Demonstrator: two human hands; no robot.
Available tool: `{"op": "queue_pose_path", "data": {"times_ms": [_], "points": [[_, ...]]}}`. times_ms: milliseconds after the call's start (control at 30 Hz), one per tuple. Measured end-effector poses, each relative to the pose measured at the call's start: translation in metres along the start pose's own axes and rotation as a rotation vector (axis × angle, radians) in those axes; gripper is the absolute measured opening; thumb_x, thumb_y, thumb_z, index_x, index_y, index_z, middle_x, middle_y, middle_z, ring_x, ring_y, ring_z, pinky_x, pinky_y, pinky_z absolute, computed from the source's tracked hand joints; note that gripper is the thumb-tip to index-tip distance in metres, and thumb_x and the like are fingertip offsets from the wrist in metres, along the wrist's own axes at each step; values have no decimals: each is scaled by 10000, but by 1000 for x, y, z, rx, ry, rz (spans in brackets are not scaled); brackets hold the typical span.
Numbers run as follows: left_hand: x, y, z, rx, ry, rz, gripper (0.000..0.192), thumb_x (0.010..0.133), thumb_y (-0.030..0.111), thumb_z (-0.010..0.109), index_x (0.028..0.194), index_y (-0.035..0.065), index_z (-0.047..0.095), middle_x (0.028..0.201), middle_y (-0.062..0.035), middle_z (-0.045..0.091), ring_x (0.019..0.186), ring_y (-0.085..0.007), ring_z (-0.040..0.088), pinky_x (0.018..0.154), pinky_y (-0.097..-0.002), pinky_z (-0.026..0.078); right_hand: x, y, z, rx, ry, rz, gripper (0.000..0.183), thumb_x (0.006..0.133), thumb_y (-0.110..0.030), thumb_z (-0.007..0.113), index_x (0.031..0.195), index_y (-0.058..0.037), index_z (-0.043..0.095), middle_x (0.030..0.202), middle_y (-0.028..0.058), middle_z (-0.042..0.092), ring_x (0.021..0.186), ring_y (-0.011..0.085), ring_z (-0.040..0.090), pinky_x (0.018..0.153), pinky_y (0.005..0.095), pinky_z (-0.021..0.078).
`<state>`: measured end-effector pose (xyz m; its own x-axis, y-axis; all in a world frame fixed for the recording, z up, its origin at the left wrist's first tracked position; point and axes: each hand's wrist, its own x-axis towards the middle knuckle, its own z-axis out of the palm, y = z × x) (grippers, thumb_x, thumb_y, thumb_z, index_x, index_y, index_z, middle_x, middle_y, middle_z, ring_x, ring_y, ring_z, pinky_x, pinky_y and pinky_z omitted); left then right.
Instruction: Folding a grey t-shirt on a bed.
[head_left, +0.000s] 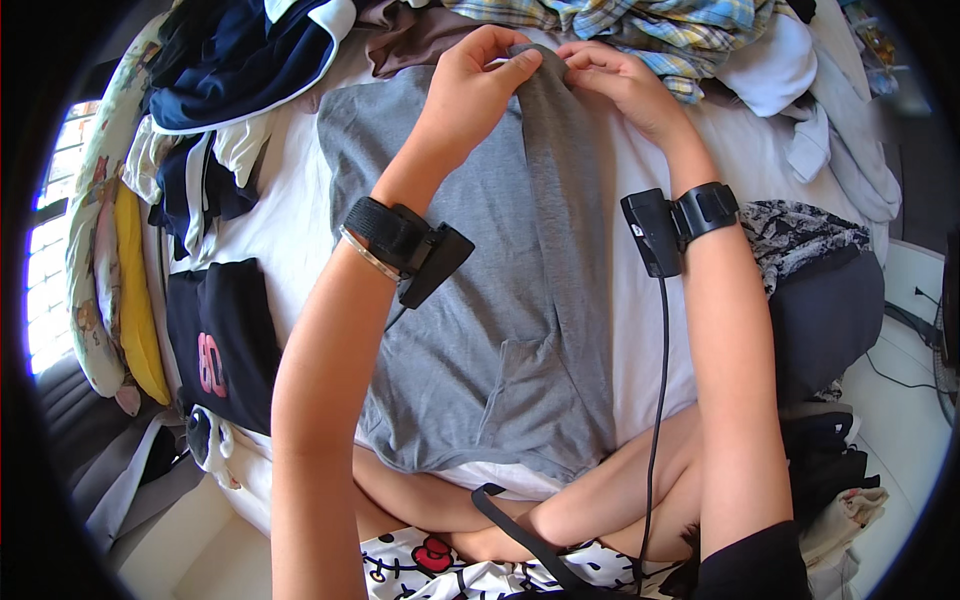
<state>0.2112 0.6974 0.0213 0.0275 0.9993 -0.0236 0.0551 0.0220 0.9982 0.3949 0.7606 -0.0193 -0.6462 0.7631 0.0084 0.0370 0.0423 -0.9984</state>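
Observation:
A grey garment (450, 247) lies spread on the white bed sheet (652, 300) before my crossed legs, its right part folded inward in a long strip. At its far edge my left hand (480, 71) pinches the cloth between thumb and fingers. My right hand (611, 71) is at the other side of the same raised corner, fingertips at the fabric; how firmly they grip it is hard to see. Each wrist wears a black strapped device, and the left one also a bangle.
Navy clothing (240, 67) with white trim and a plaid shirt (637, 30) lie at the far side. A folded black garment (225, 337) is at left, a dark folded cloth (825, 322) at right. A black cable (656, 420) hangs from the right wrist device.

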Motion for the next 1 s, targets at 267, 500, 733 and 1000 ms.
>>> {"op": "queue_pose_path", "data": {"times_ms": [267,500,733,1000], "points": [[6,-23,-2,231,71,-113,192,825,155,612,964,35,556,837,9,602,747,-55,539,645,-196,451,5,17,0,62,180,22,243,894,-209,487,993,-12,588,1009,13,585,983,98,497,887,232,347],[22,-28,-9,786,65,226,200,743,163,667,863,19,599,719,-69,606,647,-142,549,615,-280,445,8,25,17,-662,463,-317,208,852,-187,520,808,11,563,933,130,605,871,280,560,776,331,442],[0,-40,-11,839,244,403,337,740,185,671,1012,27,550,919,-124,554,738,-222,575,685,-317,479,15,26,24,-827,512,-331,216,830,-221,557,789,-10,545,837,155,576,807,324,542,716,386,434],[-199,13,-2,726,-269,-298,349,726,223,668,964,-2,545,901,-146,577,833,-276,578,718,-343,470,15,21,20,-816,532,-153,184,811,-195,581,917,-44,578,903,172,579,855,344,545,751,395,436]]}}
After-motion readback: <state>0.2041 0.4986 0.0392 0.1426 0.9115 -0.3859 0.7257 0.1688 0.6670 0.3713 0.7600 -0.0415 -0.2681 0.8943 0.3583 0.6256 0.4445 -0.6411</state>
